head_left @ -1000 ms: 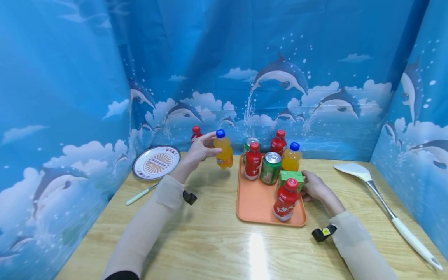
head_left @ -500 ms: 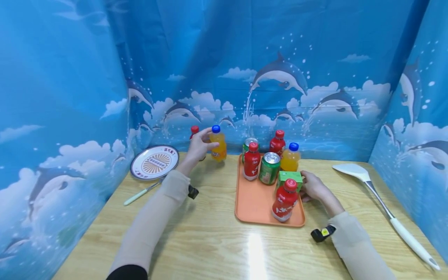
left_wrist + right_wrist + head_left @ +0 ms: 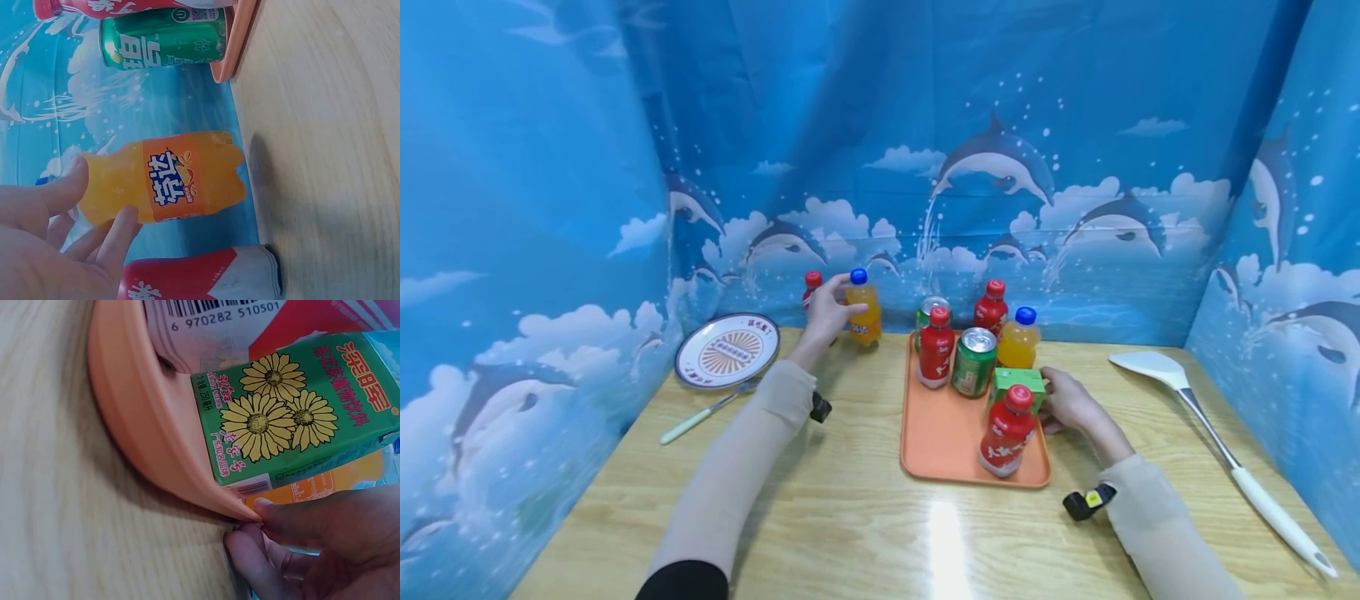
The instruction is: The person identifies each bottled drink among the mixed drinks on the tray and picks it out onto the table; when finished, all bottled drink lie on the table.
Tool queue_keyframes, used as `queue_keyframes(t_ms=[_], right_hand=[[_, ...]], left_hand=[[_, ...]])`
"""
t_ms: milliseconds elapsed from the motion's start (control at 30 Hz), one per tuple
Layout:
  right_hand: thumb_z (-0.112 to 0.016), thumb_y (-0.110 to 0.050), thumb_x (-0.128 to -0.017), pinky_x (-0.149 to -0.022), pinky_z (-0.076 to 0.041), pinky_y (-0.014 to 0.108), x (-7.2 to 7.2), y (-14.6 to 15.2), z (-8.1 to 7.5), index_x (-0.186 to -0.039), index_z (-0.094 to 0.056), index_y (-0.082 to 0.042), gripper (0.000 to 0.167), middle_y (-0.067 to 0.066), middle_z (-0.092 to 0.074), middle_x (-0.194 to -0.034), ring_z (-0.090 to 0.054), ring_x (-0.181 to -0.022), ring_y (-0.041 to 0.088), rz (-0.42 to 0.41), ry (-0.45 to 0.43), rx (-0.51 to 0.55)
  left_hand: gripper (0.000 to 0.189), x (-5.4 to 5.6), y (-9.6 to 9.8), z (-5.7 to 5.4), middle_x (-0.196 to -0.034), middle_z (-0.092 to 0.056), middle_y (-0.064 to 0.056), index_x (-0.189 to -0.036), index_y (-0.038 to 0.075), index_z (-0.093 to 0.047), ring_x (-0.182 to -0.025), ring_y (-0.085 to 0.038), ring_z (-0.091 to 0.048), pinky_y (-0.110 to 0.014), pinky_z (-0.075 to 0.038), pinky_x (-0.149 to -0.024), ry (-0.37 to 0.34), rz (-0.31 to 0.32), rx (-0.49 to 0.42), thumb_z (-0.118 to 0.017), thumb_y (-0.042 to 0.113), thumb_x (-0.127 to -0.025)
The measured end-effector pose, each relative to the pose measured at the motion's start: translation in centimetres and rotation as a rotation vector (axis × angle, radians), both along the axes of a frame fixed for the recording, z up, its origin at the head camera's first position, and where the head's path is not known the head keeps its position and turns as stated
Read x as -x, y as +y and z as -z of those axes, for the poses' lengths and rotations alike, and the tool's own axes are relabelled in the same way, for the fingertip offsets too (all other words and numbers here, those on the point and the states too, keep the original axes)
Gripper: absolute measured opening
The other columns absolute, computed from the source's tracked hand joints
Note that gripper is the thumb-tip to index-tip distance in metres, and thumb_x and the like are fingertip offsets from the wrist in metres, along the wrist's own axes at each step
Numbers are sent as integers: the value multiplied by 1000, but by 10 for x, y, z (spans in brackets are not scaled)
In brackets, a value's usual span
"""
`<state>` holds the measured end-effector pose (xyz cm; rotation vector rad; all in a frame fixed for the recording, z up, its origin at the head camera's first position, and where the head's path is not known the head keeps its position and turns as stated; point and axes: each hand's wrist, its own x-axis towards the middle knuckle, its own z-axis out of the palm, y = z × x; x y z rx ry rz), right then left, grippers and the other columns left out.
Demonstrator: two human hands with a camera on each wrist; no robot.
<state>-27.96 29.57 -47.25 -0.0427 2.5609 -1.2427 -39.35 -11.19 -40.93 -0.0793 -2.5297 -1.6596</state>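
My left hand grips an orange soda bottle with a blue cap by its upper part, thumb on one side and fingers on the other. The bottle is upright at the back of the table, left of the orange tray. Just behind the left hand stands a red bottle, partly hidden by it. My right hand pinches the tray's right rim between thumb and fingers, beside a green drink carton. Also on the tray are red bottles, green cans and another orange soda bottle.
To the left lies a white patterned plate, with a pale green-handled utensil partly under its edge. A long white-handled spatula lies along the right side. A blue dolphin-print curtain closes off the back and sides.
My left hand has carried the orange soda bottle left and back, away from the tray and beside the red bottle. The right hand stays at the tray's rim.
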Motion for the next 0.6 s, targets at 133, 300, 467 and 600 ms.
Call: queue_keyframes(t_ms=[133, 300, 467, 600], right_hand=[[-44, 8, -102, -57, -64, 38, 0, 1, 1, -145, -40, 10, 44, 19, -65, -91, -68, -68, 18, -2, 5, -2], [-45, 9, -101, -56, -65, 39, 0, 1, 2, -143, -41, 10, 43, 18, -65, -89, -68, -67, 18, 4, 10, 8], [-46, 10, -100, -56, -65, 40, -1, -1, 1, -142, -42, 11, 43, 19, -65, -89, -68, -66, 18, 12, 22, 2], [-46, 11, -98, -56, -65, 40, -1, -3, 0, -140, -43, 14, 42, 21, -64, -89, -68, -67, 19, 23, 40, -12]], left_hand=[[60, 2, 1, 3, -150, -62, -17, -149, 14, -56, -137, -38, -61, -54, -50, -117, -3, -42, 33, -80, 12, -94], [61, 4, 0, 9, -150, -62, -18, -149, 13, -56, -138, -38, -60, -53, -49, -119, 5, -71, 67, -80, 11, -93], [61, 5, 1, 11, -149, -62, -18, -149, 13, -56, -138, -38, -59, -52, -48, -119, -6, -83, 62, -80, 10, -93], [61, 6, 3, 9, -151, -61, -17, -150, 14, -55, -141, -37, -57, -54, -47, -121, -32, -83, 44, -79, 10, -94]])
